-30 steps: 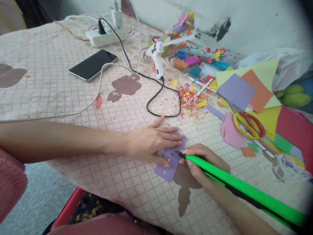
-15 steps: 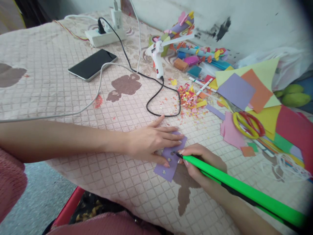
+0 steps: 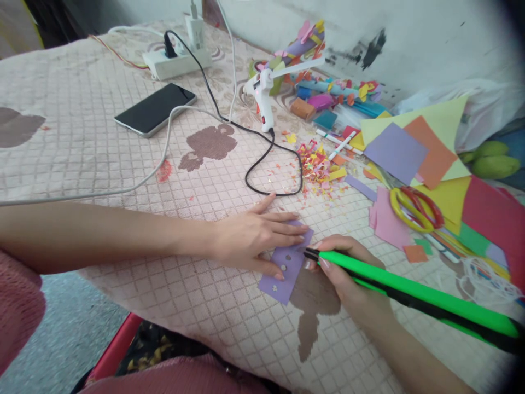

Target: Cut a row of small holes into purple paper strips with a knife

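My left hand [image 3: 258,241] lies flat with fingers spread on a purple paper strip [image 3: 282,289], pressing it to the tablecloth. Several small cut-out holes run along the strip's near part. In my right hand [image 3: 348,268] is a long green-and-black utility knife [image 3: 410,284], gripped like a pen near its dark tip. That tip sits by the strip's right edge, close to the left fingertips; whether it touches the paper I cannot tell.
A white glue gun [image 3: 264,98] stands beyond my hands, its black cord looped toward them. Colourful paper scraps [image 3: 318,164], scissors [image 3: 416,209] and coloured sheets [image 3: 396,153] lie right. A phone [image 3: 156,109] and power strip [image 3: 176,64] are farther left.
The knife tip has drawn back to the right, away from the hole in the purple strip, and its handle has swung upward at the far end. My left hand stays put.
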Available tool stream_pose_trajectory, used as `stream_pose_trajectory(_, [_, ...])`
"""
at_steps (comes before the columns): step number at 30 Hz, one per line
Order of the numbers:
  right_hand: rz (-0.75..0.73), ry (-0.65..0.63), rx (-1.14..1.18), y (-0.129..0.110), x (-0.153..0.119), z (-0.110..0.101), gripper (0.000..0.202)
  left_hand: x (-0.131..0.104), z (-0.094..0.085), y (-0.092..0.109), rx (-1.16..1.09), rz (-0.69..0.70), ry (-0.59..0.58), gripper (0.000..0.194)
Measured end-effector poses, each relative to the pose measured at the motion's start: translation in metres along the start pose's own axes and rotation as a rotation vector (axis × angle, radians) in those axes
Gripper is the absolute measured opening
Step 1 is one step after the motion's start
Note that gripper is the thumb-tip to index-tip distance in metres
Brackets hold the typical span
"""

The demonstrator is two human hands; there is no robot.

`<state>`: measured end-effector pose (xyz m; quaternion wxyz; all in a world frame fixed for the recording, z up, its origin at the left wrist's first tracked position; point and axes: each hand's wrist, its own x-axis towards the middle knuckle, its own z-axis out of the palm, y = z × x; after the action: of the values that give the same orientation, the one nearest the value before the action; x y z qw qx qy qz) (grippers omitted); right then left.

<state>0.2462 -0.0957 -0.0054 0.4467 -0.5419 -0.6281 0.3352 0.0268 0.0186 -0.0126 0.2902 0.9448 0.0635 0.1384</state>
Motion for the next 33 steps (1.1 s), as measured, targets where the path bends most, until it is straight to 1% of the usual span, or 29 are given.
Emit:
stream_pose_trajectory(4, [0.046, 0.056, 0.1, 0.007, -0.002, -0.003, 0.007, 0.001, 0.0, 0.001, -0.024, -0.008, 0.001, 0.06])
stream_pose_trajectory(6, [0.063, 0.084, 0.115, 0.011, -0.002, -0.004, 0.009, 0.001, -0.001, 0.001, -0.026, -0.015, -0.005, 0.06])
stream_pose_trajectory(8, [0.065, 0.086, 0.106, 0.011, -0.002, -0.004, 0.009, 0.001, -0.002, 0.001, -0.018, -0.02, -0.019, 0.06])
stream_pose_trajectory(10, [0.046, 0.055, 0.071, 0.007, -0.002, -0.002, 0.009, 0.001, -0.003, 0.001, -0.005, -0.027, -0.037, 0.061])
stream_pose_trajectory(13, [-0.035, 0.033, -0.025, -0.001, -0.003, 0.003, 0.011, 0.003, -0.002, 0.002, 0.017, -0.042, -0.045, 0.062])
stream_pose_trajectory(16, [-0.093, 0.049, -0.122, -0.007, -0.006, 0.006, 0.013, 0.005, 0.003, 0.005, 0.053, -0.053, -0.01, 0.064])
stream_pose_trajectory(20, [-0.094, 0.044, -0.176, -0.009, -0.01, 0.001, 0.015, 0.005, 0.007, 0.008, 0.093, -0.047, 0.07, 0.067])
stream_pose_trajectory(22, [-0.089, 0.042, -0.189, -0.01, -0.011, -0.002, 0.015, 0.005, 0.005, 0.009, 0.084, -0.038, 0.043, 0.067])
stream_pose_trajectory(26, [-0.118, 0.03, -0.212, -0.012, -0.009, -0.002, 0.014, 0.003, -0.003, 0.009, 0.062, -0.009, -0.083, 0.058])
stream_pose_trajectory(29, [-0.14, 0.021, -0.223, -0.014, -0.008, 0.002, 0.014, 0.003, -0.004, 0.009, 0.065, -0.021, -0.083, 0.057])
stream_pose_trajectory(33, [-0.126, 0.02, -0.249, -0.015, -0.009, 0.004, 0.014, 0.004, 0.0, 0.009, 0.085, -0.022, -0.064, 0.058])
